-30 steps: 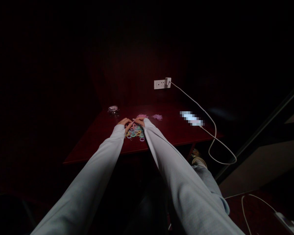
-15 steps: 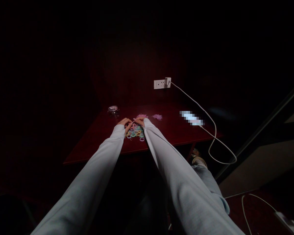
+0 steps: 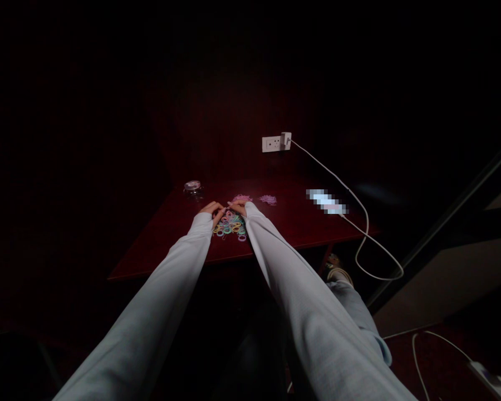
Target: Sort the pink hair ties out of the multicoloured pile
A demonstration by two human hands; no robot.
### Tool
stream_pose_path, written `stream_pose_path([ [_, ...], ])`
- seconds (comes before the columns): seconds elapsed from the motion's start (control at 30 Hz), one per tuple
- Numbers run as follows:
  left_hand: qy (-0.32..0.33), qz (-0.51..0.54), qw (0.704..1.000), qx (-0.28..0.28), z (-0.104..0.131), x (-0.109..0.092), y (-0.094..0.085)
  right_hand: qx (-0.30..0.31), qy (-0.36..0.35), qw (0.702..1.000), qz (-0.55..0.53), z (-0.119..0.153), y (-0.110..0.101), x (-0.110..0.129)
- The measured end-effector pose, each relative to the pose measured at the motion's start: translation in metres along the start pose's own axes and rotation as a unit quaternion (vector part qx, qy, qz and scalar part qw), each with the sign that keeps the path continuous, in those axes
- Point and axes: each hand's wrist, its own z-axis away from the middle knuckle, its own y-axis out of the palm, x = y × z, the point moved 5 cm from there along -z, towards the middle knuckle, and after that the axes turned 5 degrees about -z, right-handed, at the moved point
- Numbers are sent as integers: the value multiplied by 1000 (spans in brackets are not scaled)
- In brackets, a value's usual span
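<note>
A heap of small elastic hair ties [image 3: 230, 226] in yellow, green, pink and lilac lies on the dark red table. At its far left edge, my left hand [image 3: 212, 209] has its fingers bent and pressed together at the tips. My right hand [image 3: 238, 206] meets it from the other side, fingertips pinched almost against those of the left. Whatever is between the fingertips is too small to make out. Just beyond my right hand sits a pile of pink hair ties [image 3: 242, 197], partly covered by it. A separate purple pile [image 3: 268, 199] lies farther right.
A clear jar with a lid [image 3: 192, 187] stands at the back left of the table [image 3: 158, 236]. On the right lies a lit, blurred-out phone [image 3: 326, 201], its white cable [image 3: 365, 214] looping up to a charger [image 3: 286, 139] in the wall socket. A power strip [image 3: 490, 379] rests on the floor.
The fingertips of both hands have shifted very slightly over the heap. Everything else stays where it was.
</note>
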Motion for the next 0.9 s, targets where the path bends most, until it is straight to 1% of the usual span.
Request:
stream_pose_path([
  [0.1, 0, -3, 1000, 14, -1, 0, 0, 1, -1, 1000, 12, -3, -1, -3],
  [0.3, 10, -7, 1000, 20, -1, 0, 1, 10, 12, 999, 45, -7, -2, -9],
  [0.37, 15, -7, 1000, 22, -2, 1, 2, 12, 3, 999, 53, -7, -1, -9],
  [0.53, 29, -16, 999, 29, -4, 6, 3, -5, -25, 998, 59, -6, 0, -7],
  [0.67, 38, -18, 998, 35, -4, 7, 4, -4, -29, 998, 63, -3, 0, -5],
  [0.73, 35, -18, 999, 31, -4, 5, 4, -23, -32, 997, 66, -3, -3, -3],
  [0.9, 19, -13, 1000, 12, -1, -1, 3, -114, -30, 990, 73, -6, -14, -3],
])
